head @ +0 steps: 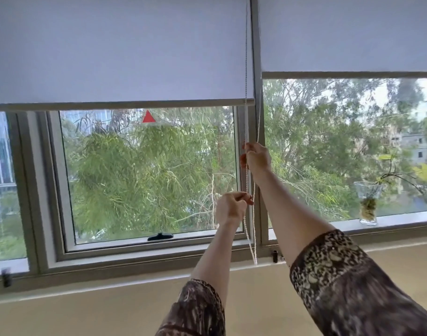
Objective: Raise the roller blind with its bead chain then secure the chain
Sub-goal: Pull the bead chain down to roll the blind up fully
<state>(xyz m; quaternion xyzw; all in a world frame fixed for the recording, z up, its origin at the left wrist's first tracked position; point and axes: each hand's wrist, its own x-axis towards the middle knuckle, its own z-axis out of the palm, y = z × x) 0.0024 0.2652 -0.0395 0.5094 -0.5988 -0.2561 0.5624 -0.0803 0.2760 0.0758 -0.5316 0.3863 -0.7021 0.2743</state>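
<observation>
A pale grey roller blind [115, 49] covers the upper part of the left window, its bottom bar [120, 105] about a third of the way down the frame. The white bead chain [246, 69] hangs along the blind's right edge as a loop that reaches the sill. My right hand [256, 157] is shut on the chain high up, in front of the window post. My left hand [233, 206] pinches the chain lower down and a little to the left. Both arms wear patterned brown sleeves.
A second blind [348, 35] on the right window sits higher. A glass vase with a plant [368, 204] stands on the right sill. A small dark chain clip [275, 256] is fixed to the frame below the loop. A black window latch [160, 236] sits at the pane's bottom.
</observation>
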